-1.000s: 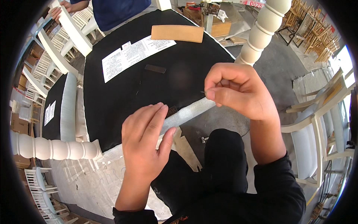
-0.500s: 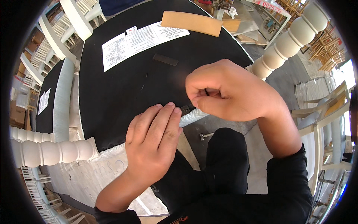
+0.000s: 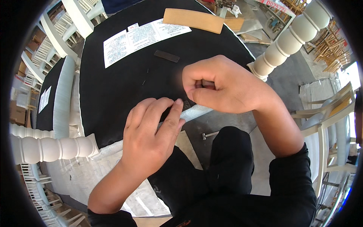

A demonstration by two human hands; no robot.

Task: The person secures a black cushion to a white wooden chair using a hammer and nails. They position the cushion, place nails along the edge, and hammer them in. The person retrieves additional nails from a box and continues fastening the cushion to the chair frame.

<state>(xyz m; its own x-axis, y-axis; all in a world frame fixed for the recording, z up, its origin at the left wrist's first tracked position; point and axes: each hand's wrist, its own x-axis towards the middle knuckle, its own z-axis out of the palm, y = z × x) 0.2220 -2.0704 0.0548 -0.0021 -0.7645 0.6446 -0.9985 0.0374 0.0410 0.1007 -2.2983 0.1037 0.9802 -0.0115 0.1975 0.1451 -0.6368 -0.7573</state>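
An upturned chair seat with a black underside cover (image 3: 109, 98) lies in front of me, its near edge wrapped in pale blue fabric (image 3: 194, 112). My left hand (image 3: 149, 130) bends over this edge, fingers on top and thumb at the fabric side. Beside its index fingertip, a small dark metal plate (image 3: 186, 104) lies at the edge, partly hidden. Just right of the plate, my right hand (image 3: 225, 87) is curled in a pinch; whatever it holds is hidden. A second metal plate (image 3: 166, 56) rests farther in, with two tiny nails or screws (image 3: 143, 82) nearby.
White turned legs rise at left (image 3: 56, 147) and right (image 3: 289, 43). A printed paper label (image 3: 143, 39) and a tan curved strip (image 3: 193, 20) lie on the cover's far part. On the floor below is a hammer (image 3: 209, 135). More chairs (image 3: 331, 121) stand around.
My left fingers have bent more, with a gap opening between index and middle finger. The right hand, still curled, has shifted slightly left and up in the picture, as has the seat.
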